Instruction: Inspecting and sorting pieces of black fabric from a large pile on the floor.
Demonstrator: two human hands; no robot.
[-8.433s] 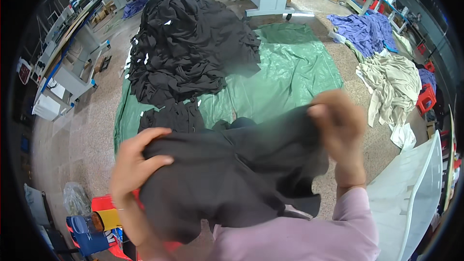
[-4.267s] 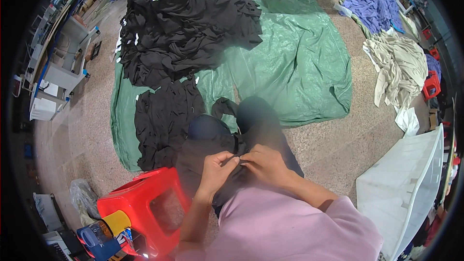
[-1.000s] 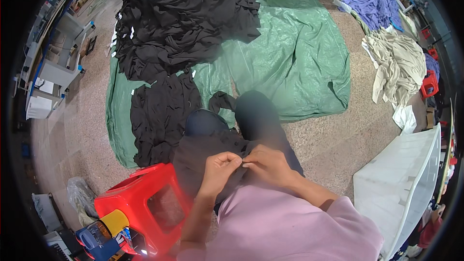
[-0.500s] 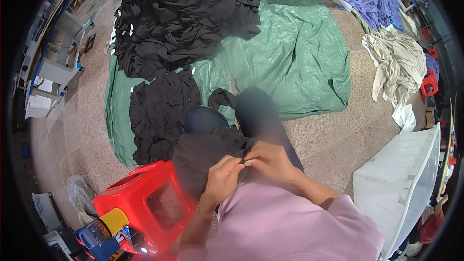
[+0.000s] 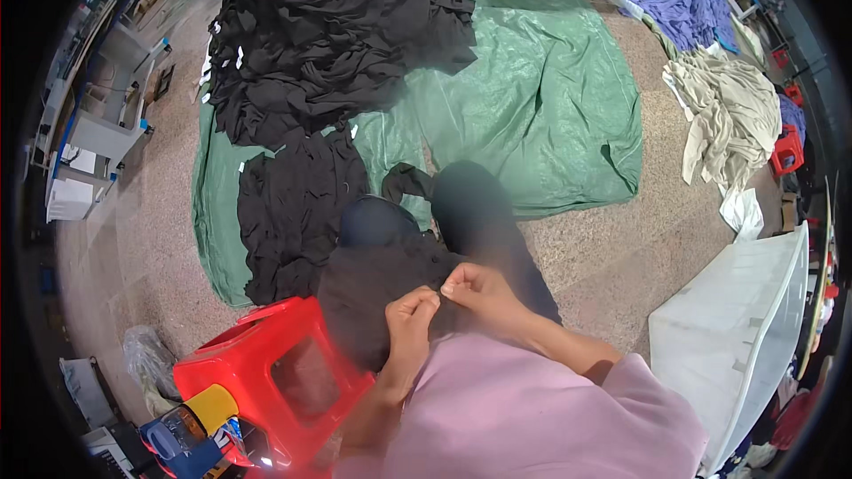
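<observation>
A crumpled black garment (image 5: 368, 288) lies across my lap. Just over its near edge, my left hand (image 5: 412, 324) is closed in a pinch, thumb against the curled fingers. My right hand (image 5: 484, 294) pinches close beside it, its fingertips a small gap from the left ones. Whatever sits between the fingertips, a bit of the cloth or something finer, is too small to make out. Beyond my knees, more black garments (image 5: 302, 204) are spread on a green plastic sheet (image 5: 532, 98).
A large heap of black clothes (image 5: 328, 35) covers the sheet's far left. On my left stands a red plastic stool (image 5: 257, 346), with a yellow tape roll (image 5: 211, 406) beside it. A white bin (image 5: 719, 328) is on my right, beige cloth (image 5: 732, 115) and purple cloth (image 5: 683, 9) farther off.
My hands have drawn slightly apart at the fingertips, the left one shifting a little left and the right one slightly left as well. The black garment stays on my lap.
</observation>
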